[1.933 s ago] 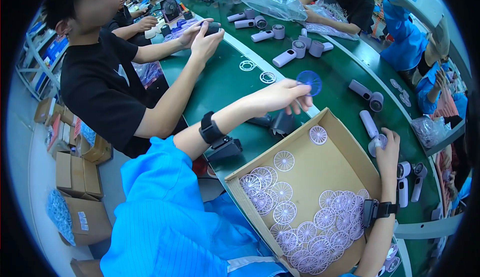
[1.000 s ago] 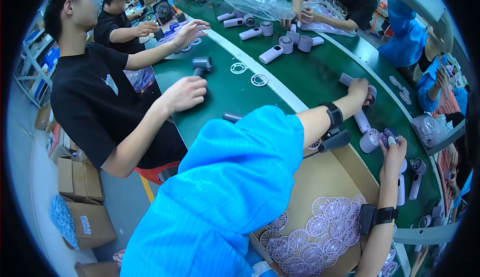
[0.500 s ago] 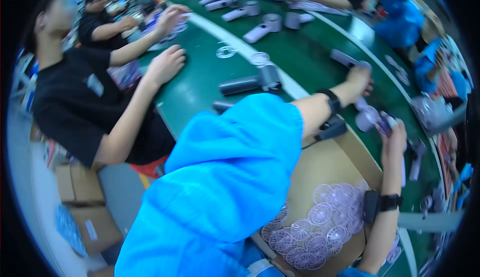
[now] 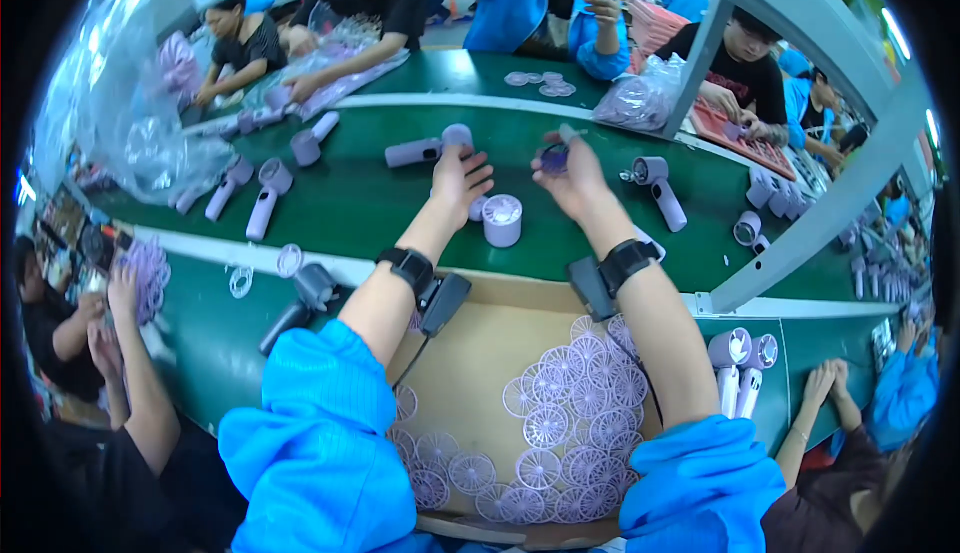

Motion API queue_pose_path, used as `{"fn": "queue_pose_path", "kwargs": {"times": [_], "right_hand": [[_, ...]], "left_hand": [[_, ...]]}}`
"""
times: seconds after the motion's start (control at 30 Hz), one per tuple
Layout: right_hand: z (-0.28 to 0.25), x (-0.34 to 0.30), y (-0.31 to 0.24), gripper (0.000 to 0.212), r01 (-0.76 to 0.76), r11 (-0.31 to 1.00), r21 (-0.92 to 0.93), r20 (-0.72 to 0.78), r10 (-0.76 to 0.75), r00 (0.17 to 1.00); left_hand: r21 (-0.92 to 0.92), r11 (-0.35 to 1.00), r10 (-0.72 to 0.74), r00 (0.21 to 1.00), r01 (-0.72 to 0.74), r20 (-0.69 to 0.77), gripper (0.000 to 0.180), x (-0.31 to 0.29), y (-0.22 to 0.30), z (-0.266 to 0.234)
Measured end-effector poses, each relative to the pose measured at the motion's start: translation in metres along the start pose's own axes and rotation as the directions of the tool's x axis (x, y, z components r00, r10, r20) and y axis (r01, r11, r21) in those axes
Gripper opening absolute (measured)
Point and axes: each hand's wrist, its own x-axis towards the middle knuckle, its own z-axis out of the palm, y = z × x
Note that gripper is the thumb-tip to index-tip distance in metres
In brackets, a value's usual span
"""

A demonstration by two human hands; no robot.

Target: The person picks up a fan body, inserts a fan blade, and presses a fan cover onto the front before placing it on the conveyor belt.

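Observation:
My left hand (image 4: 462,181) is open, palm turned inward and fingers apart, just beside the head of a lilac handheld fan (image 4: 412,153) lying on the green belt. Whether its fingertips touch that fan, I cannot tell. My right hand (image 4: 578,181) is curled around a small dark purple piece (image 4: 553,160); its exact kind is unclear. A pale covering shows on one of its fingers. Between and nearer than my hands, a lilac fan (image 4: 503,223) rests with its round head facing up. Below my forearms sits a cardboard box (image 4: 470,353) with many lilac spoked fan grilles (image 4: 546,425).
More lilac fans (image 4: 268,198) lie along the belt, one (image 4: 660,193) right of my hand. Dark grey fans (image 4: 315,288) lie left of the box. A metal post (image 4: 800,223) slants at the right. Co-workers (image 4: 370,13) sit opposite and at both sides.
My view has swung right and levelled, bringing both forearms over the box. My left hand has come off the fan it was at, fingers now spread. My right hand still has the dark purple piece.

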Motion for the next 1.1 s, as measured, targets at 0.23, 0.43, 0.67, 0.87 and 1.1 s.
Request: {"fn": "queue_pose_path", "kwargs": {"times": [0.23,0.43,0.67,0.87,1.1], "right_hand": [[-0.002,0.011,0.019,0.030,-0.086,0.985,0.149,-0.085,0.100,0.991],[0.003,0.005,-0.012,0.039,-0.032,0.787,-0.616,0.008,0.047,0.999],[-0.036,-0.022,-0.078,0.046,0.035,-0.374,-0.927,0.062,-0.060,0.996],[-0.056,-0.033,-0.049,0.049,-0.031,-0.398,-0.917,-0.159,0.294,0.942],[-0.065,-0.018,-0.038,0.053,-0.029,-0.275,-0.961,-0.134,0.373,0.918]], "left_hand": [[-0.003,0.999,-0.040,0.999,0.040,-0.016,0.047,0.001,0.002,-0.004],[0.249,0.968,0.010,0.996,-0.031,0.085,0.044,-0.003,0.003,-0.002],[0.408,0.890,0.182,0.979,-0.205,0.094,0.038,0.003,0.002,0.001],[0.607,0.498,0.493,0.778,-0.619,0.388,0.030,-0.010,0.000,0.009],[-0.004,0.994,0.108,0.960,-0.111,0.257,0.047,-0.029,0.015,0.020]]}}
